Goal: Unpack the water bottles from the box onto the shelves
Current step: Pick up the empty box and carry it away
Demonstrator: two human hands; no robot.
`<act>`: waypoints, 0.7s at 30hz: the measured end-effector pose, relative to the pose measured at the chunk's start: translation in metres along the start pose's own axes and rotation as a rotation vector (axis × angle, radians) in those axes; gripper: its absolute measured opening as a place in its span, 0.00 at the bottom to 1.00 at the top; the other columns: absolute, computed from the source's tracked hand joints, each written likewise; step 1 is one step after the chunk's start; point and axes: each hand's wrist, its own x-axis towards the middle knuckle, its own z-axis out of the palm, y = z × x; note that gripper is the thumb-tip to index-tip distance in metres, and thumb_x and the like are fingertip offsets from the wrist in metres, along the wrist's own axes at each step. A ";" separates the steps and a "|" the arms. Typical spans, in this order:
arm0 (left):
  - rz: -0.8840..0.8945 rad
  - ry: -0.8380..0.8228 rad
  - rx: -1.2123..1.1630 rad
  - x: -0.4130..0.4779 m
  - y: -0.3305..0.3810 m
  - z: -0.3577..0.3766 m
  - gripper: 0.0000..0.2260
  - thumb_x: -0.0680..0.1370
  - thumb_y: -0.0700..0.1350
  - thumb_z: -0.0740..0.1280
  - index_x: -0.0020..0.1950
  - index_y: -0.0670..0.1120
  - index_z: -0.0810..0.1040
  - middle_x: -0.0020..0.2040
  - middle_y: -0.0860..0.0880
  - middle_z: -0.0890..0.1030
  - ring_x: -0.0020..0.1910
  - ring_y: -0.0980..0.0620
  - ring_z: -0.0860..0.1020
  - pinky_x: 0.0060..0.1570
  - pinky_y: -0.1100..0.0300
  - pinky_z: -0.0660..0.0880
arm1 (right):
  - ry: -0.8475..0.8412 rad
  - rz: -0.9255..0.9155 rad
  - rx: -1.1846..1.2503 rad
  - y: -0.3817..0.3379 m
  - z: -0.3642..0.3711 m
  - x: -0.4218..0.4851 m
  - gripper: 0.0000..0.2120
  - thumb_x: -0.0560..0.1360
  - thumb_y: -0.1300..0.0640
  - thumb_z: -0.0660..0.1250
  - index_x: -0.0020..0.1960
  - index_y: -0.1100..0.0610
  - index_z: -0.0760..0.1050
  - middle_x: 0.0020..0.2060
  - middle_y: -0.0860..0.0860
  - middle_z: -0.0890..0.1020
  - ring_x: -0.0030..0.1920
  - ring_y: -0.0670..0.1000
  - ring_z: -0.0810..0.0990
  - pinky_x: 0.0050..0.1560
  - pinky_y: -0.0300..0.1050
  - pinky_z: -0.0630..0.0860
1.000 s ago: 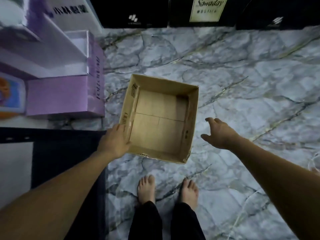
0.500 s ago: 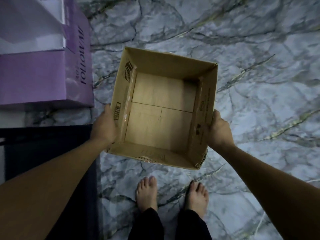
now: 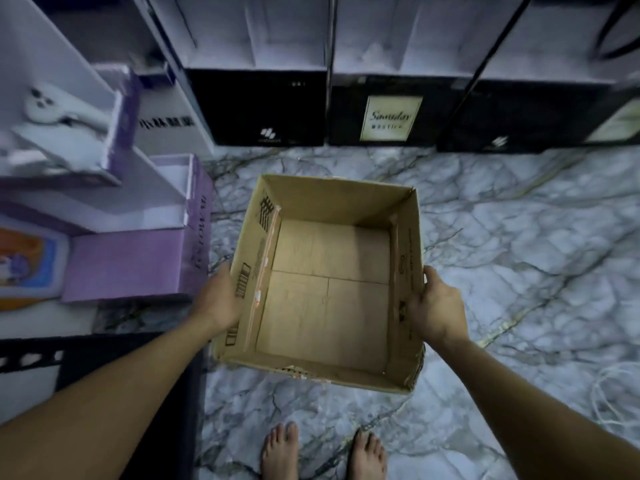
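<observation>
- Two bare feet [image 3: 280, 452] at the bottom edge, heels cut off, standing on the marble floor [image 3: 519, 271].
- One dark unit [image 3: 104, 355] at lower left, mostly behind the left forearm; can't tell what it is.
- Two hands on one cardboard box [image 3: 329, 299]. The left hand [image 3: 218, 303] is clamped on the outside of its left wall, fingers hidden by the cardboard. The right hand [image 3: 438, 306] grips the right wall, thumb up by the rim.
- The cardboard box is between the hands, just ahead of the feet, top open, only a bare cardboard bottom showing inside. Can't tell whether it touches the floor.
- Pale cord loops [image 3: 616, 396] at the right edge, cut off.
- Two purple boxes at left: the lower purple box [image 3: 138, 268] is just beside the cardboard box, its side print blurred; the upper purple box [image 3: 121, 133] sits further back.
- One orange-blue pack [image 3: 27, 268] at the left edge, cut off.
- White shelves [image 3: 69, 209] at left carry one white gadget [image 3: 52, 105], blurred.
- Three black boxes in the far row: left [image 3: 259, 109], middle [image 3: 346, 112], right [image 3: 536, 116]. The middle one has a cream label [image 3: 391, 117], text unreadable.
</observation>
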 end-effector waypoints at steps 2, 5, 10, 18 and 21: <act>0.049 0.042 -0.027 -0.019 0.028 -0.044 0.13 0.79 0.36 0.64 0.62 0.44 0.68 0.47 0.46 0.77 0.43 0.45 0.75 0.38 0.54 0.71 | 0.036 -0.025 0.022 -0.026 -0.053 -0.016 0.18 0.78 0.62 0.61 0.67 0.58 0.72 0.44 0.63 0.84 0.46 0.67 0.81 0.41 0.49 0.71; 0.152 0.155 -0.028 -0.057 0.074 -0.117 0.13 0.80 0.40 0.65 0.63 0.46 0.69 0.50 0.44 0.81 0.49 0.39 0.80 0.46 0.49 0.77 | 0.116 -0.074 0.035 -0.070 -0.138 -0.040 0.14 0.78 0.62 0.61 0.63 0.57 0.72 0.44 0.62 0.84 0.45 0.67 0.81 0.41 0.54 0.75; 0.295 0.332 -0.025 -0.133 0.148 -0.236 0.13 0.79 0.44 0.65 0.63 0.49 0.72 0.48 0.46 0.83 0.47 0.40 0.81 0.46 0.48 0.78 | 0.255 -0.075 0.022 -0.141 -0.267 -0.088 0.14 0.81 0.60 0.59 0.65 0.58 0.71 0.49 0.65 0.83 0.50 0.69 0.80 0.45 0.54 0.71; 0.370 0.411 -0.057 -0.243 0.212 -0.367 0.11 0.80 0.47 0.64 0.61 0.51 0.70 0.47 0.51 0.81 0.38 0.52 0.78 0.35 0.58 0.74 | 0.476 -0.142 -0.008 -0.218 -0.414 -0.184 0.13 0.84 0.55 0.57 0.67 0.55 0.70 0.51 0.62 0.83 0.48 0.65 0.79 0.47 0.54 0.72; 0.393 0.407 -0.022 -0.269 0.219 -0.390 0.11 0.80 0.50 0.64 0.62 0.51 0.71 0.49 0.50 0.83 0.41 0.49 0.81 0.42 0.52 0.81 | 0.497 -0.157 -0.032 -0.228 -0.445 -0.211 0.13 0.84 0.55 0.57 0.67 0.56 0.71 0.54 0.61 0.83 0.51 0.65 0.80 0.46 0.53 0.71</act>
